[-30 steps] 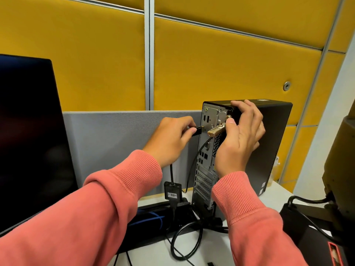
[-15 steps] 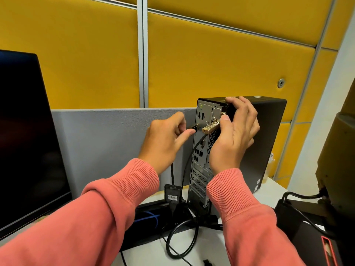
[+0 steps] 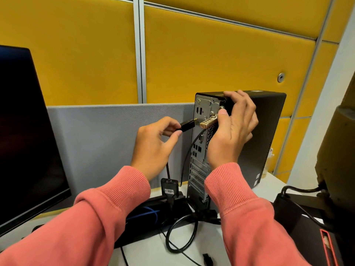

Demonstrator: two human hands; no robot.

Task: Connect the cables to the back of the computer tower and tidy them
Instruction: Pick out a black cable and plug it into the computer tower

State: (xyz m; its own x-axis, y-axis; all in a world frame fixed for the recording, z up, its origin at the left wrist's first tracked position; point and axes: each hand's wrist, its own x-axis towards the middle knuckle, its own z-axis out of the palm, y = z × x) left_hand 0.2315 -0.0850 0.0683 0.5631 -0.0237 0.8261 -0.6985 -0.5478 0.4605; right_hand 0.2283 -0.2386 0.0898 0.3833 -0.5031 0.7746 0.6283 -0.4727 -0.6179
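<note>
A black computer tower [image 3: 265, 135] stands upright on the white desk [image 3: 151, 248], its metal back panel [image 3: 203, 110] facing me. My left hand [image 3: 155, 146] pinches a black cable plug [image 3: 187, 125] whose gold tip sits just left of the panel's ports. My right hand [image 3: 232, 131] grips the tower's top rear corner, thumb beside a gold combination lock [image 3: 208, 122] that sticks out of the panel. The plug's cable drops to a small black adapter [image 3: 169, 188]. Another black cable [image 3: 189, 152] runs up to the panel.
A dark monitor [image 3: 28, 135] fills the left. A grey divider [image 3: 107, 143] and yellow wall panels [image 3: 221, 60] stand behind. Looped black cables [image 3: 180, 237] and a black tray with blue wire [image 3: 148, 214] lie at the tower's foot. Black equipment [image 3: 311, 233] sits at right.
My left hand has drawn the plug back to the left; its gold tip now shows clear of the back panel. My right hand stays on the tower's top corner.
</note>
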